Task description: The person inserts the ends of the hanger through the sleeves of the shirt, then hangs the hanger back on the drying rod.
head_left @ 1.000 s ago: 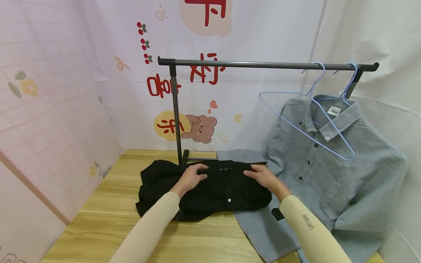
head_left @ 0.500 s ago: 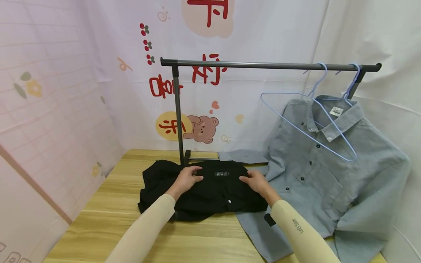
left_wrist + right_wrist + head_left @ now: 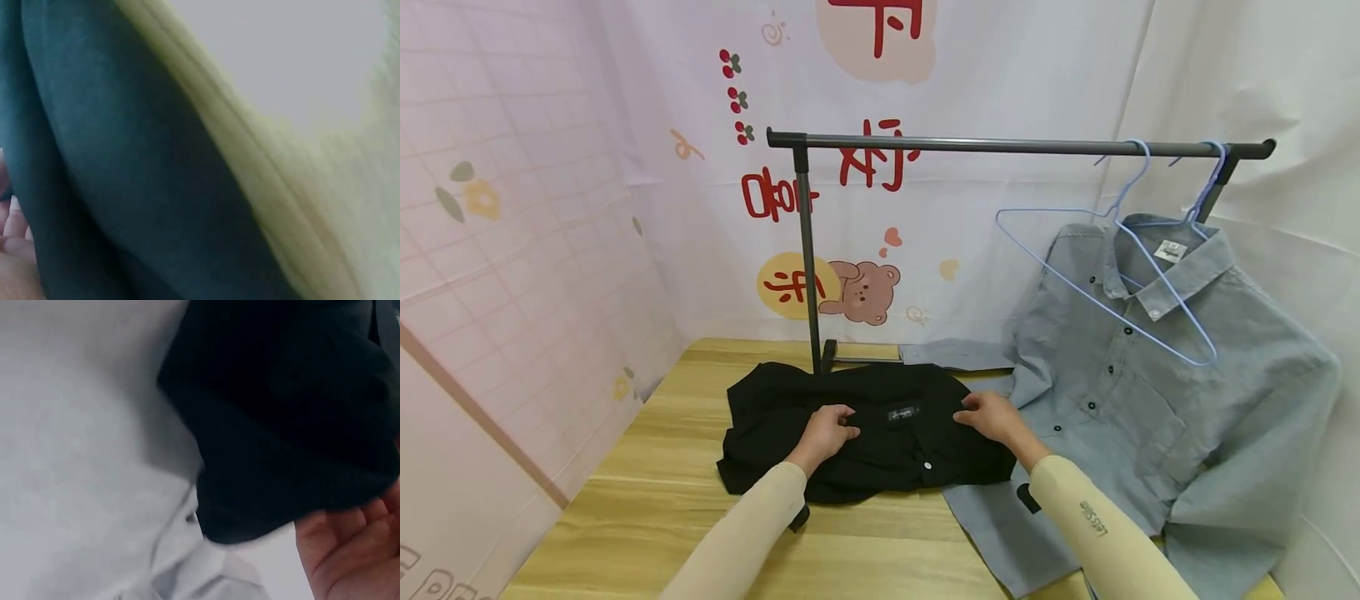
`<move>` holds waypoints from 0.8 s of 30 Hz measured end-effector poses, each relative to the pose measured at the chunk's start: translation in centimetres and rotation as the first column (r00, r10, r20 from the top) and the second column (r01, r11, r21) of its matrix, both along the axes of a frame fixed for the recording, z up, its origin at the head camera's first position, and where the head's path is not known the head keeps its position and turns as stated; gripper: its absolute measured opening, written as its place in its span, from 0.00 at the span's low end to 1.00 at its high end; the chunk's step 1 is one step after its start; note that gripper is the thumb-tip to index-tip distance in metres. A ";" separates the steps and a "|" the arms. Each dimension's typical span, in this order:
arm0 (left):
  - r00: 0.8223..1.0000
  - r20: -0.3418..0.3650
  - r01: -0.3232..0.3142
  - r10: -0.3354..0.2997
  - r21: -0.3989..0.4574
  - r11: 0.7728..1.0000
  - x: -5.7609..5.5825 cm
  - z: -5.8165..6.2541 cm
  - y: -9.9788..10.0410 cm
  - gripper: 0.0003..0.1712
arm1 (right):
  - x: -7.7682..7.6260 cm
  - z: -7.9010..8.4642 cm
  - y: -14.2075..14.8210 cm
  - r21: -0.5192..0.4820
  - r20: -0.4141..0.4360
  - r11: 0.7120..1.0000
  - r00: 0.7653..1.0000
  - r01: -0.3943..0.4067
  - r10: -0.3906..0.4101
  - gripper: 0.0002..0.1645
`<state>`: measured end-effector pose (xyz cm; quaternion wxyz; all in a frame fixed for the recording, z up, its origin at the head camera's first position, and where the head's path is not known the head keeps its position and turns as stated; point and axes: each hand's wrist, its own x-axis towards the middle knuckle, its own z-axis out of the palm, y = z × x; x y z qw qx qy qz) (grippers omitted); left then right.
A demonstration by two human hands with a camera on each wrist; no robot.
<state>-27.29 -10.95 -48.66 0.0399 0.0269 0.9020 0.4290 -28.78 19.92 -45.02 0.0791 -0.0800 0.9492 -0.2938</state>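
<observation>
A black shirt (image 3: 880, 458) lies bunched on the table, its neck label and one white button showing. My left hand (image 3: 826, 435) pinches the cloth left of the label. On the label's other side my right hand (image 3: 994, 417) holds the shirt by its right edge. In the right wrist view the dark cloth (image 3: 281, 469) drapes over the fingers of that hand (image 3: 353, 553), hiding their tips. The left wrist view is mostly filled by dark cloth (image 3: 131, 156) and a pale yellow sleeve (image 3: 262, 181), with part of the hand (image 3: 15, 262) at the edge.
A dark clothes rail (image 3: 955, 145) stands behind. At its right end hang a bare blue hanger (image 3: 1056, 275) and a grey-blue shirt (image 3: 1142, 400) on another hanger. Grey cloth (image 3: 1000, 525) lies partly under the black shirt on the wooden table (image 3: 647, 500).
Both hands have drawn slightly toward me with the cloth between them. The black shirt's neck label has come into fuller view, and a dark bit of cloth shows below the left wrist.
</observation>
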 end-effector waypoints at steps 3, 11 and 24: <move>1.000 0.002 0.004 -0.004 0.003 1.000 -0.1 0.0 0.0 0.18 | 0.4 1.4 0.6 0.003 -0.032 1.000 0.999 0.002 -0.002 0.23; 1.000 0.005 -0.010 0.010 0.033 0.999 -0.5 0.4 -0.1 0.18 | 1.6 6.8 2.9 0.017 -0.158 1.000 0.987 0.027 -0.024 0.25; 1.000 0.015 0.004 -0.004 0.009 1.000 -0.3 0.6 0.1 0.17 | 2.1 17.7 6.7 -0.073 -0.740 0.965 0.635 0.253 -0.222 0.22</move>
